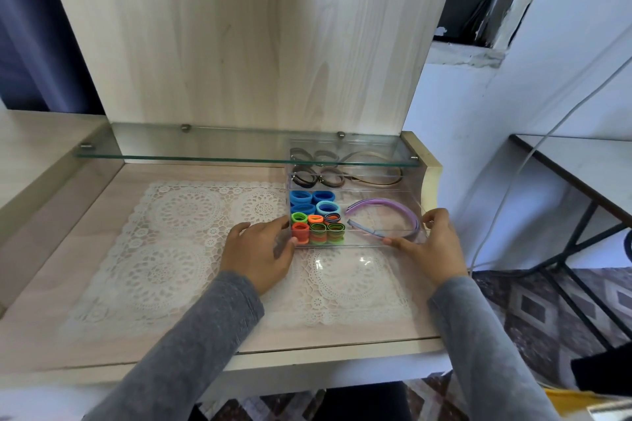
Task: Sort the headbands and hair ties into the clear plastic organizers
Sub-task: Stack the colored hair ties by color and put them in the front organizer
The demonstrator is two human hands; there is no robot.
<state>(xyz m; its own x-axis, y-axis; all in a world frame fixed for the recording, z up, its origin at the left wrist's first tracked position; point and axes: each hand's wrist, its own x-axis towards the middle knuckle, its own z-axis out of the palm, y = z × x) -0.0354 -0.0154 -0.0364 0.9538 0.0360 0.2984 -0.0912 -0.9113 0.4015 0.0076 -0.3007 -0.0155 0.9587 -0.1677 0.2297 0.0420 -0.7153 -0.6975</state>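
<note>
One organizer [359, 244], long axis left-right; left hand [259, 249], right hand [431, 246] grip ends.

Two clear organizers are set one behind the other. In the front organizer [362, 243], chunky blue ties [309, 203] are packed upright at back left, and smaller neon ties [316, 227] in orange and green are stood in front of them. A purple headband [386, 206] and a grey-blue headband [364, 229] are laid flat on the right. In the back organizer [376, 186], dark ties [304, 178] are kept left and thin brown headbands [398, 174] right.
</note>
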